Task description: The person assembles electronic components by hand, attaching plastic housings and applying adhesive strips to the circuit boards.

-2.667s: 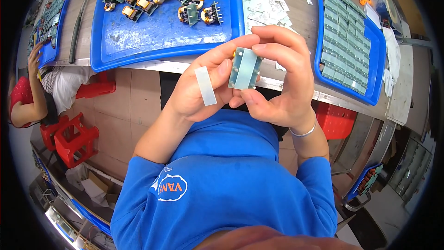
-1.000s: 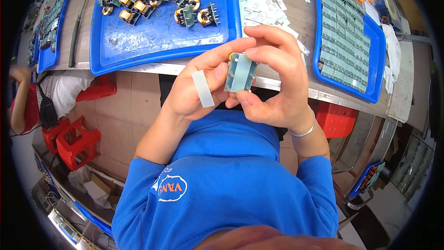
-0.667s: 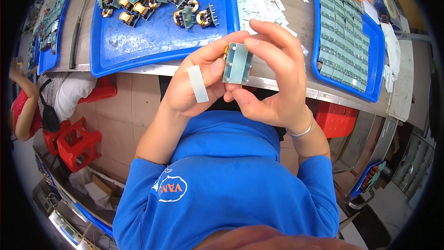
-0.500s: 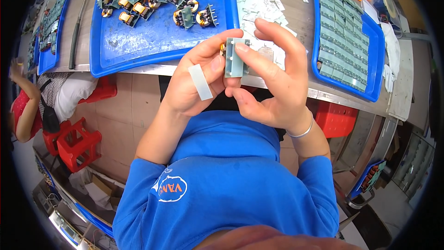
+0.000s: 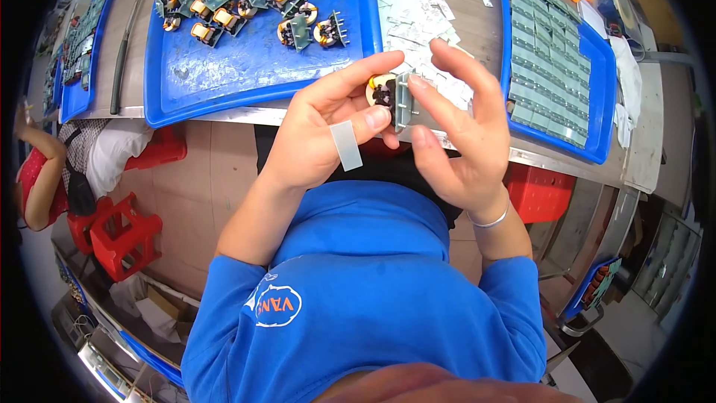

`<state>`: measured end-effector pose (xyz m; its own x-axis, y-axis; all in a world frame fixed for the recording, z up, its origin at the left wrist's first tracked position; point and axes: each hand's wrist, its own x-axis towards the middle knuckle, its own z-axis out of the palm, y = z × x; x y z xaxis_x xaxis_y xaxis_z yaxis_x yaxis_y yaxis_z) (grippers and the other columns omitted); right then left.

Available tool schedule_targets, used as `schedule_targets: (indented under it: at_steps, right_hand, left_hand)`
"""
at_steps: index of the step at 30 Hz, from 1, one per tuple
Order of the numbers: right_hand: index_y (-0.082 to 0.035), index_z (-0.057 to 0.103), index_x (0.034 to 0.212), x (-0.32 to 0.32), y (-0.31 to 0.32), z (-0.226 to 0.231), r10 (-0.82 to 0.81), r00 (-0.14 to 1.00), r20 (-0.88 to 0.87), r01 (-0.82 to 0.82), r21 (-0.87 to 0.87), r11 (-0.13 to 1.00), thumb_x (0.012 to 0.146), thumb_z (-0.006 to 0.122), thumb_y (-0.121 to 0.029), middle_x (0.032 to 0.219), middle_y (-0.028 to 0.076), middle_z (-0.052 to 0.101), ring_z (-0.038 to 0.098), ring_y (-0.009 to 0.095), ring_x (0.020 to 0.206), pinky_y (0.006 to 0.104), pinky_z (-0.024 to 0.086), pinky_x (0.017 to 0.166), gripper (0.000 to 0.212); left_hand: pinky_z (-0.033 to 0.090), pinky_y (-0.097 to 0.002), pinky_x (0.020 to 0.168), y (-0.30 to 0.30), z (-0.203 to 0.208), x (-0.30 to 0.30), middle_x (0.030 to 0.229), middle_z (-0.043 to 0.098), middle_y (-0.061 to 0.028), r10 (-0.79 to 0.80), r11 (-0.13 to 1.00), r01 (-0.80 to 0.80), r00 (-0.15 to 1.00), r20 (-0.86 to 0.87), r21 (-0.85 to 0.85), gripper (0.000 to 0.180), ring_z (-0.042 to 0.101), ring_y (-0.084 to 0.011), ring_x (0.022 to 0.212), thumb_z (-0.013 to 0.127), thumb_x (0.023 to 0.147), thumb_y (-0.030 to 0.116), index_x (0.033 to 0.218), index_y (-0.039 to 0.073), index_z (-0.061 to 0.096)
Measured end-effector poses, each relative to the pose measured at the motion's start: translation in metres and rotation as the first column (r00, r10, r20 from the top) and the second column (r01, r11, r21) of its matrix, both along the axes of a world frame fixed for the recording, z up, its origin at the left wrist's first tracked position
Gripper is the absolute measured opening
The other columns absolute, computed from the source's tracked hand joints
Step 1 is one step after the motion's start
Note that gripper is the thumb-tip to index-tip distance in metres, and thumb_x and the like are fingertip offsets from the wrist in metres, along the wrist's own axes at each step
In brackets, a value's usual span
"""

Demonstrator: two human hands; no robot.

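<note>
In front of my waist, over the table edge, my left hand (image 5: 317, 123) grips a small circuit board (image 5: 403, 103) between thumb and fingers. A coil part with yellow and dark windings (image 5: 382, 93) faces my left palm, and the board's pin side faces right. A pale strip, like a sticker or label (image 5: 346, 145), lies across the base of my left thumb. My right hand (image 5: 470, 134) is at the pin side with fingers spread; its index fingertip is at the board's upper edge, and whether it touches cannot be made out. The thumb is apart from the index finger.
A blue tray (image 5: 261, 67) holds several similar coil boards. Loose pale strips (image 5: 418, 19) lie right of it. Another blue tray (image 5: 605, 97) carries rows of boards. A hammer-like tool (image 5: 123, 52) lies at left. At far left a person's arm (image 5: 45, 149) shows near red stools (image 5: 127, 235).
The board has turned, so its coil side now shows instead of its flat face, and it has shifted slightly right. My right index finger has slid off the flat face toward the edge.
</note>
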<state>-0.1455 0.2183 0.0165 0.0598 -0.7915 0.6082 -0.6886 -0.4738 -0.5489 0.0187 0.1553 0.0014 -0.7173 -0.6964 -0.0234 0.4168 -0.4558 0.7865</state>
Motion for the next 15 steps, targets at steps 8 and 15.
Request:
schedule_targets:
  at_steps: [8, 15]
  right_hand:
    - [-0.005, 0.061, 0.105, 0.004, 0.002, 0.006, 0.055, 0.997, -0.05, -0.053, 0.032, 0.998, 0.062, 0.06, -0.005, 0.117, 0.021, 0.05, 0.049, 0.034, 0.104, 0.0418, 0.039, 0.088, 0.043]
    - [-0.005, 0.065, 0.094, -0.013, 0.006, 0.014, 0.072, 0.997, 0.012, -0.072, 0.074, 0.995, 0.065, 0.06, 0.0, 0.107, 0.016, 0.056, 0.053, 0.03, 0.092, 0.0382, 0.042, 0.081, 0.03]
  left_hand:
    - [0.049, -0.0247, 0.064, -0.002, 0.001, -0.002, 0.09, 0.057, -0.0072, 0.056, 0.996, -0.057, 0.998, 0.013, 0.062, 0.043, 0.056, -0.0117, 0.071, 0.052, 0.085, 0.003, 0.127, 0.0, 0.041]
    - [0.048, -0.0245, 0.054, -0.004, 0.002, -0.001, 0.09, 0.055, -0.009, -0.231, 0.971, 0.226, 0.97, 0.069, 0.076, 0.057, 0.057, -0.0138, 0.062, 0.055, 0.083, 0.006, 0.134, 0.002, 0.029]
